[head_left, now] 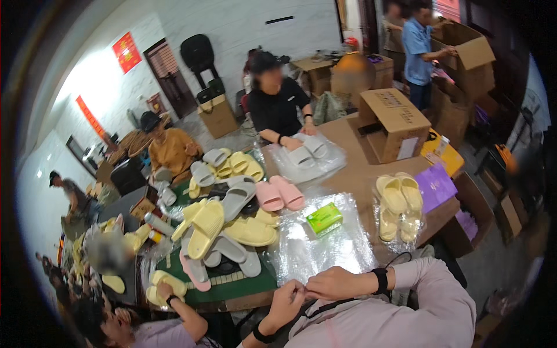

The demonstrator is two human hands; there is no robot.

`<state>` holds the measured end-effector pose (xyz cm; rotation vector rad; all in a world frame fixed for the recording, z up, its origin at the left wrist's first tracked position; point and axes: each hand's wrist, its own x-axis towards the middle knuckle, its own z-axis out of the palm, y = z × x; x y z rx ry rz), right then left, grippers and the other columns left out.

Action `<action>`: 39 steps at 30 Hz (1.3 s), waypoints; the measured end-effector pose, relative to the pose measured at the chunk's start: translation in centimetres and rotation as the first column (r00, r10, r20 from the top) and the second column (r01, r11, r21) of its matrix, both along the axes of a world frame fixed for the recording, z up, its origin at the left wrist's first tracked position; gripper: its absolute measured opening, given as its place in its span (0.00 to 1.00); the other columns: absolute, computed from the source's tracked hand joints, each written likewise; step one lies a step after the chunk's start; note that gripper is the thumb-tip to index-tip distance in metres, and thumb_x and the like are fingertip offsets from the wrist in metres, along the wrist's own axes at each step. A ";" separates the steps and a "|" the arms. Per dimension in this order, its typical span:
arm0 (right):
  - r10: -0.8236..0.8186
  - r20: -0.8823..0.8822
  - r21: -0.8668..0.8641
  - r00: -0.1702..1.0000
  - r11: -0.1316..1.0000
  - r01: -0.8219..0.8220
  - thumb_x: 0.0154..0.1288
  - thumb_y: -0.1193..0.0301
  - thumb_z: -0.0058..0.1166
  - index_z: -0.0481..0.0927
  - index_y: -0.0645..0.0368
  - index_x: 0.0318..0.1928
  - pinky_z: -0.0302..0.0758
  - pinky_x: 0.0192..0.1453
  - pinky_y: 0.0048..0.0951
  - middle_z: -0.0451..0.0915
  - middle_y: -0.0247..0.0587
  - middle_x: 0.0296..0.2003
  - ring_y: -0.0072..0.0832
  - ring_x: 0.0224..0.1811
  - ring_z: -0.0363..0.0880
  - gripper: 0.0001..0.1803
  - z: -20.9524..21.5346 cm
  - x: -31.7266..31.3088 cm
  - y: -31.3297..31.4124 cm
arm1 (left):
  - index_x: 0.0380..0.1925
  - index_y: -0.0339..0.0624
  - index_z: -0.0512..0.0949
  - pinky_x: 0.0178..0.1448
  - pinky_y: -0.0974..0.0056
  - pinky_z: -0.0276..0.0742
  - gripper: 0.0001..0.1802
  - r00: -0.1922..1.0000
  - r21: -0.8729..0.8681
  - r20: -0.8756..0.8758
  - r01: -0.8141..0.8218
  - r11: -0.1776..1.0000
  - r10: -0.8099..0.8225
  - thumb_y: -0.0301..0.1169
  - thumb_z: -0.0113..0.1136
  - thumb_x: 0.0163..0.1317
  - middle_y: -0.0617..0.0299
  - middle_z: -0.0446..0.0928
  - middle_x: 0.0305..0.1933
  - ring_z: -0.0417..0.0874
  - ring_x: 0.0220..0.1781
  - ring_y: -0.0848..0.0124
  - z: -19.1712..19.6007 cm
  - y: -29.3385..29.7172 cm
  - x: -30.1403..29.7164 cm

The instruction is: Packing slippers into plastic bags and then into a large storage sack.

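My left hand (287, 303) and my right hand (335, 283) are close together in front of my body, at the near edge of the table. The fingers of both are curled in and pinched, and whatever they hold, if anything, is too small or hidden to make out. Just beyond them lie clear plastic bags (354, 250) in a flat stack. On that stack rests a green soft pack (325, 218). To the right are yellow slippers (399, 200) with clear plastic around them. Pink slippers (279, 193) sit past the bags.
A heap of yellow and grey slippers (232, 223) covers the left of the table. Across it, a person's hands (301, 142) touch grey slippers on plastic. At lower left a co-worker's hand (166, 288) is on yellow slippers. A cardboard box (397, 124) and purple packet (434, 187) are at right.
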<state>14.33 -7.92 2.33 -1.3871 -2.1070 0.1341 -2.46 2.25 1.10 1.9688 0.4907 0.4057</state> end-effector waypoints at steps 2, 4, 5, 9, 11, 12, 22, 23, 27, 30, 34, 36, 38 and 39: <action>-0.028 -0.059 -0.075 0.998 0.997 0.024 0.62 0.60 0.48 0.70 0.59 0.31 0.71 0.20 0.34 0.73 0.40 0.23 0.37 0.23 0.76 0.13 -0.6 -0.2 -0.5 | 0.28 0.34 0.70 0.29 0.68 0.72 0.04 0.999 0.014 -0.025 0.037 0.999 -0.036 0.24 0.53 0.57 0.52 0.73 0.25 0.76 0.23 0.67 1.4 -0.6 0.2; -0.050 -0.108 -0.225 0.993 0.974 0.024 0.64 0.59 0.46 0.71 0.60 0.31 0.71 0.24 0.41 0.76 0.43 0.25 0.44 0.26 0.76 0.16 -0.3 -0.5 -0.7 | 0.28 0.32 0.72 0.32 0.71 0.71 0.02 0.995 0.135 -0.060 0.090 0.987 -0.083 0.21 0.51 0.57 0.58 0.75 0.25 0.74 0.25 0.73 1.8 -0.7 0.1; -0.074 -0.110 -0.223 0.991 0.974 0.048 0.64 0.59 0.46 0.71 0.60 0.31 0.71 0.24 0.41 0.76 0.43 0.25 0.44 0.26 0.76 0.16 -0.3 -0.4 -0.7 | 0.28 0.32 0.72 0.32 0.71 0.71 0.02 0.992 0.137 -0.062 0.115 0.984 -0.107 0.21 0.51 0.57 0.58 0.75 0.25 0.74 0.25 0.73 1.7 -0.6 0.0; -0.067 -0.326 -0.349 0.943 0.936 -0.054 0.63 0.59 0.46 0.72 0.61 0.31 0.69 0.29 0.41 0.75 0.46 0.23 0.46 0.26 0.75 0.17 0.3 0.0 -0.6 | 0.28 0.32 0.72 0.30 0.65 0.73 0.04 0.976 0.217 -0.040 0.220 0.951 -0.216 0.23 0.56 0.55 0.51 0.74 0.25 0.78 0.24 0.61 1.8 -0.1 0.0; -0.019 -0.529 -0.406 0.848 0.883 -0.233 0.62 0.60 0.47 0.72 0.63 0.28 0.67 0.28 0.38 0.74 0.46 0.21 0.43 0.23 0.73 0.17 0.3 0.6 -0.7 | 0.29 0.37 0.72 0.36 0.58 0.70 0.07 0.976 0.115 -0.096 0.205 0.972 -0.195 0.29 0.49 0.59 0.47 0.74 0.29 0.76 0.31 0.54 4.8 -1.0 0.2; 0.010 -0.553 -0.327 0.833 0.917 -0.228 0.61 0.63 0.48 0.72 0.64 0.26 0.65 0.25 0.35 0.72 0.45 0.18 0.37 0.19 0.70 0.16 -0.4 0.3 -0.5 | 0.28 0.37 0.71 0.36 0.59 0.70 0.05 0.977 0.121 -0.082 0.205 0.971 -0.196 0.27 0.49 0.58 0.47 0.73 0.28 0.74 0.30 0.51 5.3 -1.2 0.4; -0.083 -0.815 -0.355 0.573 0.853 -0.381 0.54 0.74 0.50 0.67 0.65 0.19 0.62 0.17 0.22 0.66 0.32 0.11 0.19 0.13 0.63 0.11 3.0 -0.4 -1.3 | 0.25 0.35 0.71 0.37 0.71 0.70 0.05 0.968 -0.482 0.103 0.251 0.839 -0.231 0.23 0.45 0.56 0.60 0.74 0.25 0.75 0.26 0.70 2.3 0.4 0.5; -0.120 -0.821 -0.391 0.558 0.831 -0.397 0.53 0.74 0.51 0.66 0.65 0.19 0.62 0.17 0.22 0.66 0.32 0.11 0.20 0.13 0.63 0.11 3.2 -0.3 -1.3 | 0.25 0.35 0.71 0.38 0.72 0.70 0.05 0.962 -0.533 0.133 0.271 0.801 -0.237 0.24 0.45 0.56 0.61 0.73 0.25 0.74 0.26 0.70 1.7 0.7 0.6; -0.197 -0.798 -0.322 0.569 0.938 -0.127 0.53 0.74 0.51 0.66 0.65 0.19 0.62 0.18 0.25 0.66 0.36 0.11 0.21 0.14 0.65 0.11 0.3 -0.5 -1.1 | 0.30 0.32 0.73 0.41 0.71 0.68 0.09 0.987 -0.243 -0.008 0.154 0.958 -0.161 0.28 0.48 0.60 0.57 0.74 0.32 0.74 0.32 0.69 2.4 0.0 1.8; -0.249 -0.669 -0.186 0.700 0.968 0.167 0.53 0.72 0.52 0.66 0.65 0.19 0.62 0.21 0.30 0.64 0.41 0.13 0.27 0.15 0.64 0.12 -0.2 -0.4 -1.8 | 0.33 0.31 0.73 0.41 0.70 0.69 0.05 0.995 -0.224 0.077 0.072 0.972 -0.056 0.23 0.51 0.60 0.58 0.73 0.35 0.73 0.35 0.71 2.4 -1.3 2.8; -0.298 -0.710 -0.096 0.638 0.938 0.332 0.56 0.71 0.53 0.65 0.65 0.19 0.60 0.21 0.30 0.63 0.42 0.13 0.30 0.15 0.60 0.15 0.5 -0.4 -2.7 | 0.34 0.32 0.74 0.38 0.69 0.71 0.07 0.987 -0.105 0.149 0.070 0.992 -0.054 0.24 0.58 0.58 0.59 0.74 0.34 0.74 0.33 0.73 2.4 -1.0 4.0; -0.317 -0.734 -0.120 0.601 0.931 0.345 0.59 0.71 0.51 0.63 0.65 0.19 0.60 0.22 0.30 0.62 0.41 0.14 0.29 0.16 0.58 0.16 1.2 -0.5 -3.4 | 0.34 0.33 0.76 0.35 0.69 0.72 0.07 0.974 0.131 0.207 0.070 0.989 -0.096 0.25 0.59 0.57 0.58 0.76 0.31 0.75 0.29 0.71 3.3 -1.3 4.6; -0.332 -0.730 -0.114 0.597 0.921 0.374 0.59 0.71 0.51 0.63 0.64 0.19 0.60 0.22 0.30 0.61 0.40 0.14 0.29 0.16 0.59 0.16 0.9 -0.3 -3.7 | 0.33 0.33 0.77 0.35 0.69 0.72 0.07 0.971 0.161 0.206 0.088 0.983 -0.121 0.25 0.59 0.57 0.57 0.77 0.30 0.75 0.29 0.71 3.6 -1.4 5.1; -0.336 -0.727 -0.108 0.598 0.917 0.383 0.59 0.71 0.51 0.63 0.64 0.20 0.60 0.22 0.30 0.61 0.40 0.14 0.29 0.17 0.59 0.16 1.0 -0.3 -3.8 | 0.33 0.33 0.77 0.34 0.68 0.72 0.06 0.971 0.192 0.204 0.087 0.978 -0.126 0.25 0.59 0.57 0.56 0.77 0.30 0.75 0.29 0.71 3.8 -1.4 5.3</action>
